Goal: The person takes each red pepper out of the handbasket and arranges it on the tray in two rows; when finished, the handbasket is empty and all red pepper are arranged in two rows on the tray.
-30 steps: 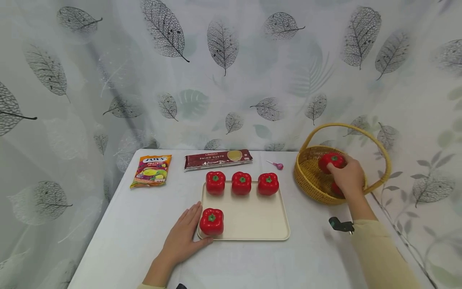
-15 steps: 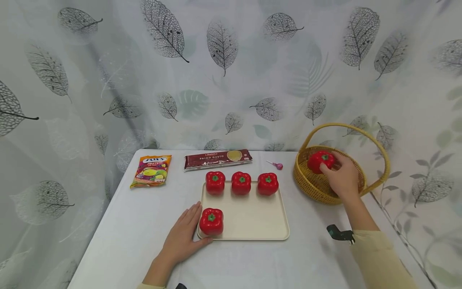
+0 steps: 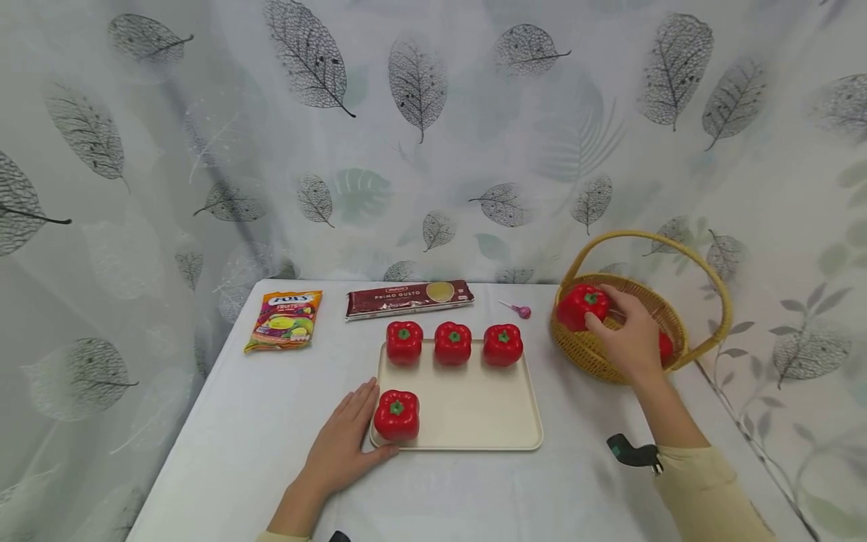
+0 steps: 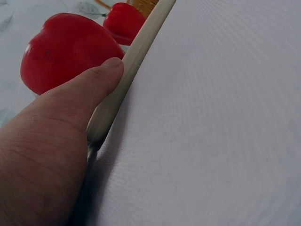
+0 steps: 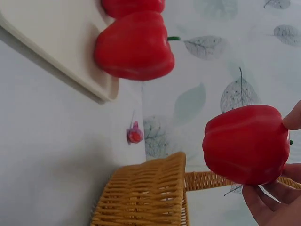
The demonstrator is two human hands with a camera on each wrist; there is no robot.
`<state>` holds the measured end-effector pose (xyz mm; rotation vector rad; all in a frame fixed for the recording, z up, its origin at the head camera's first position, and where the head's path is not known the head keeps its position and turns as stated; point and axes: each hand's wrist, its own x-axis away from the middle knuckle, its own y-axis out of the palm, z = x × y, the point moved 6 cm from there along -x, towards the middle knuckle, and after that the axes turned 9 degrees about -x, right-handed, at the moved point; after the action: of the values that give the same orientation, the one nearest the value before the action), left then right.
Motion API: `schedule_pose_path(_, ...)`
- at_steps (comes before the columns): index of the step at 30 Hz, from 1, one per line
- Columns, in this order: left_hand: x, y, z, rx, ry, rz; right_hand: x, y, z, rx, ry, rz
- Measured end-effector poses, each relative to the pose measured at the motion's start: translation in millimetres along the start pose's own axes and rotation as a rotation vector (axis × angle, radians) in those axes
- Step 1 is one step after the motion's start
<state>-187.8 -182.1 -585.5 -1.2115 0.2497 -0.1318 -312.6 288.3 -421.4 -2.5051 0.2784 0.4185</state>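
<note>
My right hand [image 3: 631, 336] pinches a red bell pepper [image 3: 583, 307] between thumb and fingers, above the left rim of the yellow wicker basket [image 3: 588, 355]. In the right wrist view that pepper [image 5: 247, 144] hangs clear of the basket [image 5: 141, 195]. Another red pepper [image 3: 665, 345] shows inside the basket, partly behind my hand. My left hand [image 3: 340, 446] lies with straight fingers along the left edge of the cream tray [image 3: 474, 410]; its thumb touches the tray's near rim [image 4: 134, 59]. On the tray one pepper [image 3: 396, 415] sits front left, and three others [image 3: 453, 344] form a back row.
Behind the tray lies a brown biscuit pack [image 3: 409, 299]. A Fox's candy bag [image 3: 284, 321] is at the table's back left. Between tray and basket is a small pink lollipop [image 3: 521, 310]. The basket's tall handle [image 3: 725, 301] arches over it. A leaf-print curtain [image 3: 420, 150] hangs behind.
My right hand has carried the held pepper leftward across the basket to its left rim, uncovering the pepper inside at the right. The left hand and tray have stayed put.
</note>
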Motion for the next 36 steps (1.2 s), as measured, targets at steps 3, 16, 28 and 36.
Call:
schedule_pose_path(3, -0.5, 0.8, 0.2, -0.002, 0.003, -0.007, 4.4, 3.6, -7.6, 0.010, -0.023, -0.003)
schedule_pose_path(16, -0.1, -0.5, 1.1, -0.001, -0.001, 0.002, 24.8, 14.3, -49.3, -0.023, -0.147, -0.036)
schedule_pose_path(28, -0.2, 0.3, 0.7, 0.000, -0.014, -0.022, 45.8, 30.8, -66.9, -0.089, -0.274, -0.107)
schedule_pose_path(36, -0.2, -0.6, 1.0, 0.011, -0.017, -0.018, 59.2, 44.9, -77.4, -0.074, -0.280, -0.158)
